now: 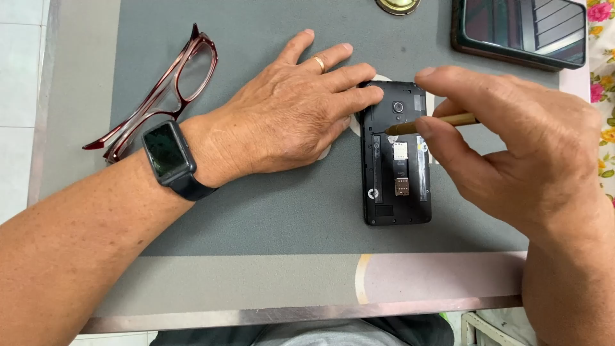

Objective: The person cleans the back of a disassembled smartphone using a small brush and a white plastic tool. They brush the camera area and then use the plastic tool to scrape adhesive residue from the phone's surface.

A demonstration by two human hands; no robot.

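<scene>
Head view: phone point(396, 154) lies back-up on the grey mat point(269, 211), cover off, near the middle-right of the table. Left hand point(291, 118) is flat on the mat, fingers spread, two fingertips pressing the phone's top-left edge to pin it. Nothing held in it. Right hand point(512, 138) pinches a thin brass-coloured tool point(435, 123) between thumb and forefinger, closed firmly on the shaft, tip touching the phone body just below the camera lens point(398, 107).

My take on doing this well: keep the left fingertips low on the edge so the phone can't pivot; keep the tool shallow, almost flat to the surface, so a slip runs along plastic and not into the card slots. Light pressure, short strokes. Tip sits close to the lens, so that's the part to spare.

Labels and marks, by place only: small white sticker point(400, 150) in the centre of the open back, gold contact pad point(402, 186) below it, small white ring mark point(372, 193) on the lower-left. White round disc point(382, 79) partly under the phone's top.

Elsewhere: red-framed glasses point(163, 96) to the left, folded open; dark watch point(168, 154) on the left wrist; second dark device point(520, 31) top right; brass round thing point(398, 5) at the top edge, cut off.
</scene>
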